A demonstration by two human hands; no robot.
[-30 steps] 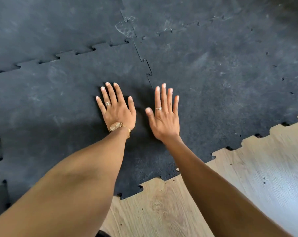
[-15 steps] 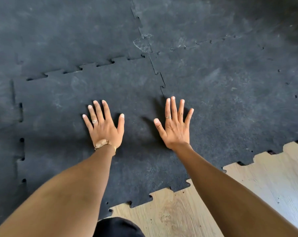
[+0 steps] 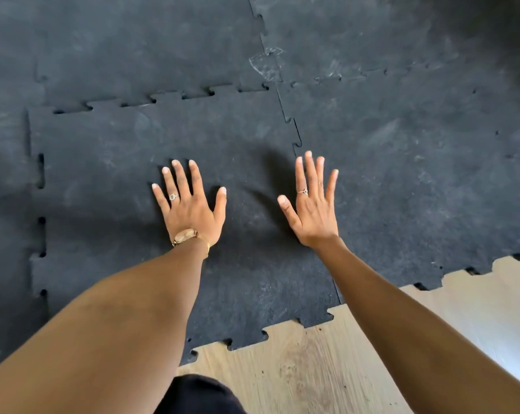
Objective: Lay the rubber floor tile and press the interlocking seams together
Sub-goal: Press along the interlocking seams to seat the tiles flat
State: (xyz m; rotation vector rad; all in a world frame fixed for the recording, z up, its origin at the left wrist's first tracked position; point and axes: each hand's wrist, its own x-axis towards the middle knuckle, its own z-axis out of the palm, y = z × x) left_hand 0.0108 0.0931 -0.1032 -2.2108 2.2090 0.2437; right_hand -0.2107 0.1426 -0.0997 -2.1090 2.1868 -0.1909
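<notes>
A dark rubber floor tile (image 3: pixel 109 180) with toothed edges lies in the middle of the floor among matching tiles. My left hand (image 3: pixel 190 209) rests flat on it, fingers spread, a ring and a gold watch on it. My right hand (image 3: pixel 312 207) is flat and open over the seam (image 3: pixel 296 135) between this tile and the tile to its right (image 3: pixel 417 174). Small gaps show along the far seam (image 3: pixel 151 100) and the left seam (image 3: pixel 40 186). Neither hand holds anything.
Light wooden floor (image 3: pixel 327 363) shows at the bottom right, past the toothed near edges of the tiles. More dark tiles (image 3: pixel 133 40) cover the floor beyond and to the left. A dark piece of my clothing (image 3: pixel 199 395) sits at the bottom edge.
The view has shifted, so the tiles sit lower and further right in frame. My hands have spread apart, the left one moving left over the tile, the right staying by the seam.
</notes>
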